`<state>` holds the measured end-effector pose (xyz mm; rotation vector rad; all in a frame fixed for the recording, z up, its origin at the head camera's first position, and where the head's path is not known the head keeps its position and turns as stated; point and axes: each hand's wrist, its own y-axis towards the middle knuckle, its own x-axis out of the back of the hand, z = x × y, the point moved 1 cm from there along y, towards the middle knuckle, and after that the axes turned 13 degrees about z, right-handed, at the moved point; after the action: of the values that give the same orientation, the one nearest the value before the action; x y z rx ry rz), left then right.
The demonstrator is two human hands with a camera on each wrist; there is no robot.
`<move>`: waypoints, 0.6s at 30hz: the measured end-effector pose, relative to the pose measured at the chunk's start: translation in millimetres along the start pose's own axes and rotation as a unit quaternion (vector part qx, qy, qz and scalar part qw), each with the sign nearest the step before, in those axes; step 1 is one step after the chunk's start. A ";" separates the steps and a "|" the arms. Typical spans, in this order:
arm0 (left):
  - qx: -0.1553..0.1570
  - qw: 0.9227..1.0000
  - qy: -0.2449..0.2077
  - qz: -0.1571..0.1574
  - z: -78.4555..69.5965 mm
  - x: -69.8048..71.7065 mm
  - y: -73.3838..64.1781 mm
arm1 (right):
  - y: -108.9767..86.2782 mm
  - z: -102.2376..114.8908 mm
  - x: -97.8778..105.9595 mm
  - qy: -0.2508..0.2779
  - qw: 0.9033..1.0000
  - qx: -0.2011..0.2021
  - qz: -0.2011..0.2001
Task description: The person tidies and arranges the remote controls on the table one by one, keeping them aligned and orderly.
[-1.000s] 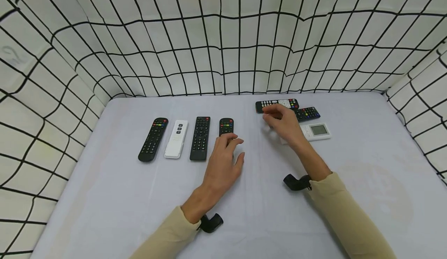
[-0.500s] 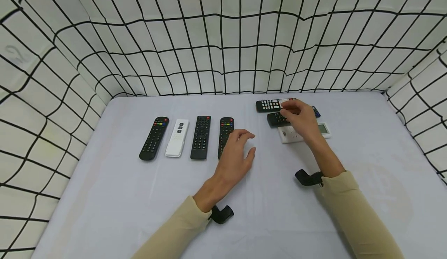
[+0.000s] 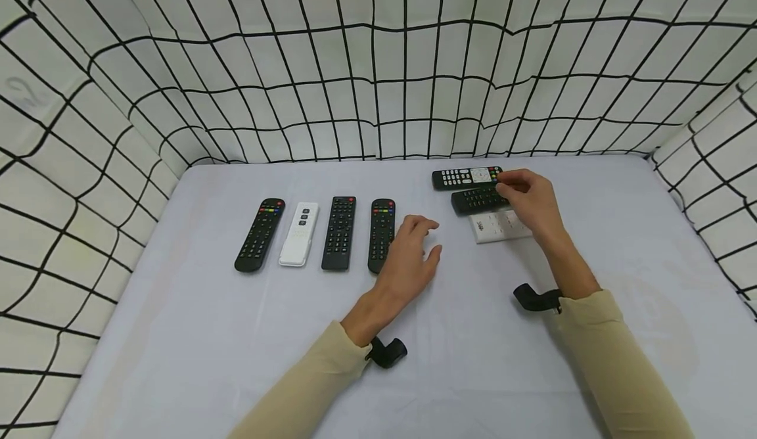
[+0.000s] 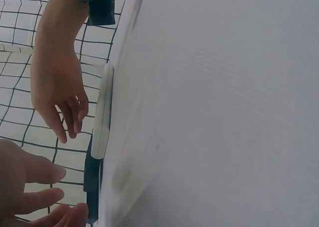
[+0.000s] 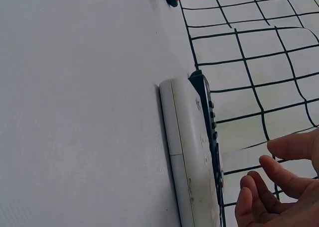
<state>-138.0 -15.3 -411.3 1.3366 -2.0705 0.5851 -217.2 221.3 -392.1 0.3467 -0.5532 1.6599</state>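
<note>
Cloth (image 3: 449,386): white, under all seven remotes.
My left hand (image 3: 408,255): fingers loosely bent, apart from the thumb, holding nothing; it's at the right edge of the fourth remote, though I can't tell whether it touches.
Row: first remote (image 3: 259,235), white remote (image 3: 298,235), third remote (image 3: 339,234) and fourth remote (image 3: 381,232), buttons up, gaps between, long sides running away from me. I'd judge this part done: four lined up, the first two slanting a little.
Wide remote (image 3: 499,226): white, lying crosswise on my right, nearest of three there; my right hand hides its right end.
My right hand (image 3: 535,206): over those three, thumb and fingertips near each other but apart, gripping nothing.
Mid remote (image 3: 479,200): black, crosswise, right behind the wide one; touching or merely close, I can't tell.
Back remote (image 3: 466,177): black, crosswise, farthest. If the row is the measure, I reckon four of seven are in it, and this one, the mid and the wide remain.
Net (image 3: 405,58): black mesh, beyond everything.
</note>
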 end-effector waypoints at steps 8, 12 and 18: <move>0.035 0.999 -0.017 0.031 -0.2 -7.5 9.3 | -1.2 -8.4 12.4 -0.006 0.999 -0.029 -0.016; 0.047 0.998 -0.016 0.037 -2.1 -10.3 14.0 | 0.4 -13.1 19.5 -0.014 0.999 -0.041 -0.025; 0.051 0.997 -0.043 0.033 -6.7 -16.0 22.9 | 3.9 -21.4 27.1 -0.018 0.998 -0.057 -0.028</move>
<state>-152.3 8.6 -418.4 1.3770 -2.1869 0.6797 -223.7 255.2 -396.5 0.3055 -0.6574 1.5640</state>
